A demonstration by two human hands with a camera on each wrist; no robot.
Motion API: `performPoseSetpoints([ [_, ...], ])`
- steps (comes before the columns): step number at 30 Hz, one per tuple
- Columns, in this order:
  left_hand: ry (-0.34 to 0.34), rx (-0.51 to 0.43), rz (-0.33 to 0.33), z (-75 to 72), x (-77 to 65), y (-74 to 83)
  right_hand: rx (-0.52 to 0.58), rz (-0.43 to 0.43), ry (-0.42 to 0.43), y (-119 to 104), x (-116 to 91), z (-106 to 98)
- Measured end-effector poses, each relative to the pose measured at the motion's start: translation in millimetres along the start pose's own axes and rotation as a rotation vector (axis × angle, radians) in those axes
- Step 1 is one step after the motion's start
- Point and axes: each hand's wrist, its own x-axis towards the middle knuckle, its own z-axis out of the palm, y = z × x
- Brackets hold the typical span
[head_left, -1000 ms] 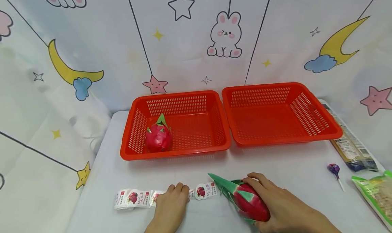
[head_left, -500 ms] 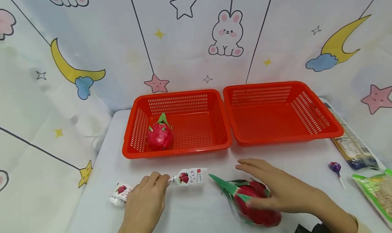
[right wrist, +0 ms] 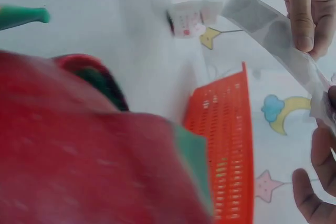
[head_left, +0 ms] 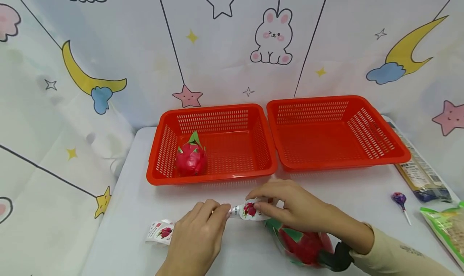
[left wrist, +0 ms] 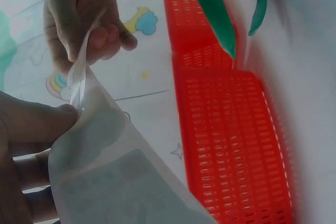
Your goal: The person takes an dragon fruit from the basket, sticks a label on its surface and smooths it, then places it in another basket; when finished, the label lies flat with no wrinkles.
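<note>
In the head view, my left hand [head_left: 197, 235] pinches a strip of dragon fruit stickers [head_left: 250, 209] between thumb and fingers. My right hand [head_left: 293, 205] pinches the strip's free end, so a short length spans the two hands. The strip's pale back [left wrist: 131, 171] faces the left wrist camera. Its tail, still coiled, lies on the table left of my left hand. Under my right hand and wrist rests a large red dragon fruit [head_left: 302, 245] with green leaf tips, partly hidden. A smaller pink dragon fruit [head_left: 191, 160] sits inside the left basket.
Two red plastic baskets, a left one [head_left: 217, 179] and a right one [head_left: 344, 162], stand side by side at the back. On the right lie a lollipop [head_left: 399, 199], a green-edged bag [head_left: 447, 227] and a long brown-and-blue packet [head_left: 422, 181]. A patterned cloth hangs behind.
My right hand has let go of the large dragon fruit and moved left to the sticker strip, taking its end. My left hand has lifted the strip off the table.
</note>
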Motion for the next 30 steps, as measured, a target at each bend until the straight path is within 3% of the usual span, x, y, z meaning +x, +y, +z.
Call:
performPoseSetpoints([
  [16,-0.132,0.021,-0.068,2.0,-3.3,-1.2,0.022,-0.090,0.093,8.0,-3.7,8.8],
  [22,-0.100,0.016,-0.100,7.3,-9.7,-8.1,0.027,-0.105,0.092,11.1,-6.2,10.2],
  [25,-0.095,0.021,-0.121,7.5,-15.3,-13.7,0.079,-0.158,0.083,13.6,-7.9,10.8],
  [30,-0.238,0.005,-0.207,6.3,-22.8,-20.9,0.176,-0.229,0.098,19.1,-13.2,11.4],
])
